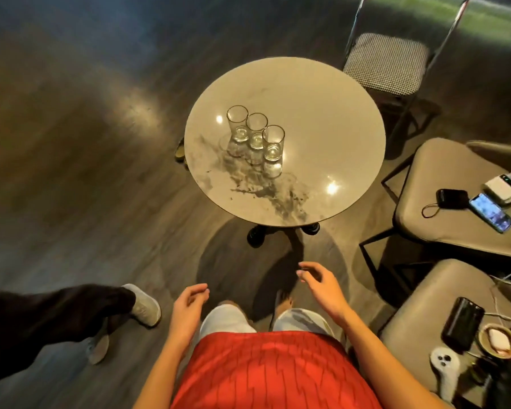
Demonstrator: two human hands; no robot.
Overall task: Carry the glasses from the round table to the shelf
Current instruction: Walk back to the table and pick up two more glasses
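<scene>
While glasses (255,137) sit inside table (322,113) rim, left hand (189,302), right hand (322,286) grip loose, empty

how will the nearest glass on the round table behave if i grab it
Tall and narrow, the nearest glass would probably tip if pushed sideways, though its thick base may steady it. Its smooth clear wall looks slippery and breakable. It stands close to the middle glass, so a careless lift could knock that.

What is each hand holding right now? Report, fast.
Left hand: open, holding nothing.
Right hand: open, holding nothing, not touching the three tall clear glasses.
</scene>
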